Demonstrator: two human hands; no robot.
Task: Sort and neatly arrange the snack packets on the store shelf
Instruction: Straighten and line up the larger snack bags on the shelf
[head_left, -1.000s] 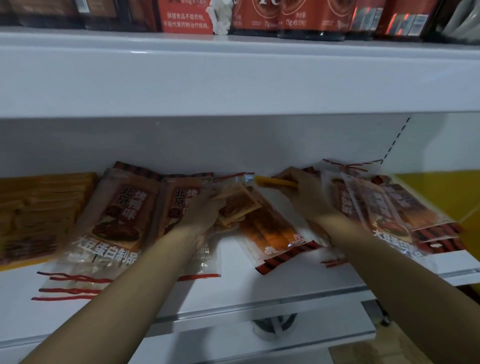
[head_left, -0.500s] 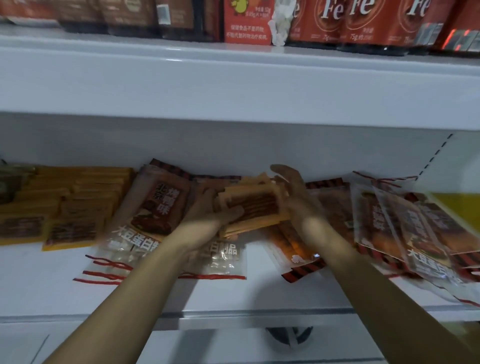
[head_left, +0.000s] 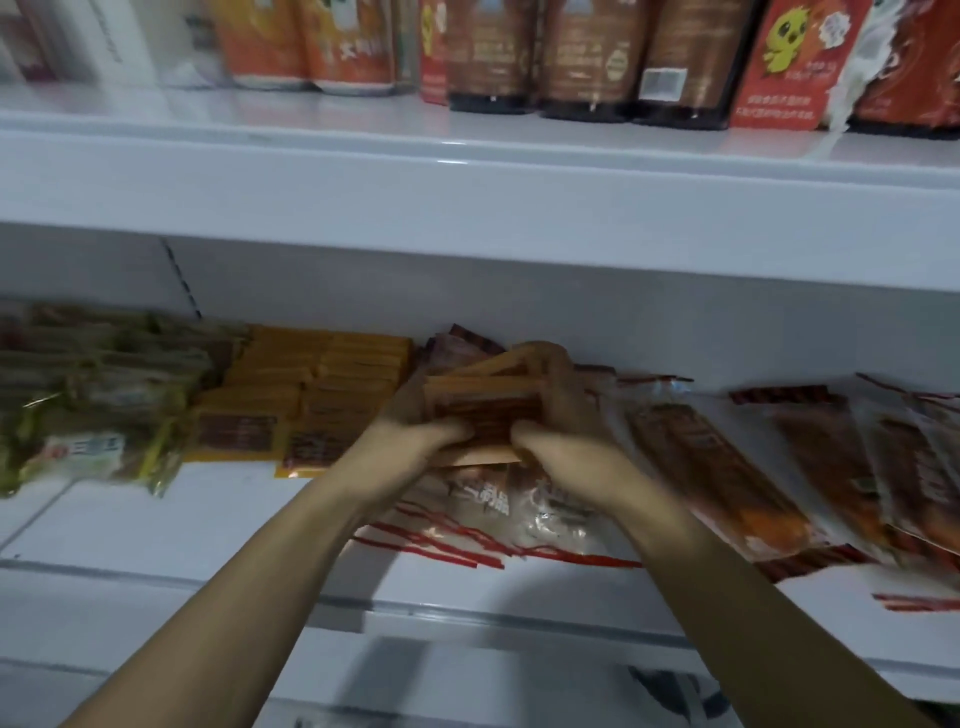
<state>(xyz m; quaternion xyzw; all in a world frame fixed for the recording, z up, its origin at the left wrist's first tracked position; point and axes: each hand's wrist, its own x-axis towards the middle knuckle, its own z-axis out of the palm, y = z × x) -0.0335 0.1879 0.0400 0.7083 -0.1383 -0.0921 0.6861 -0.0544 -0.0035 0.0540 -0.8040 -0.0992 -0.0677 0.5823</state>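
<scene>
A small stack of orange snack packets (head_left: 485, 402) is held between both hands above the middle of the white shelf (head_left: 208, 525). My left hand (head_left: 410, 441) grips its left side, thumb on top. Gripping the right side is my right hand (head_left: 563, 441), with fingers curled over the far edge. Under the hands lie clear packets with red stripes (head_left: 498, 514). More brown and red packets (head_left: 727, 467) sprawl loosely to the right. A tidy block of yellow-orange packets (head_left: 311, 395) sits just left of the held stack.
Green-yellow packets (head_left: 88, 395) fill the shelf's far left. The upper shelf (head_left: 467, 197) overhangs close above and carries brown bottles (head_left: 587, 57) and red boxes (head_left: 795, 62). Bare white shelf shows in front of the yellow block.
Both hands have gathered the orange packets into one stack and carried it left, next to the yellow-orange block. The view has swung left, bringing the green packets into sight.
</scene>
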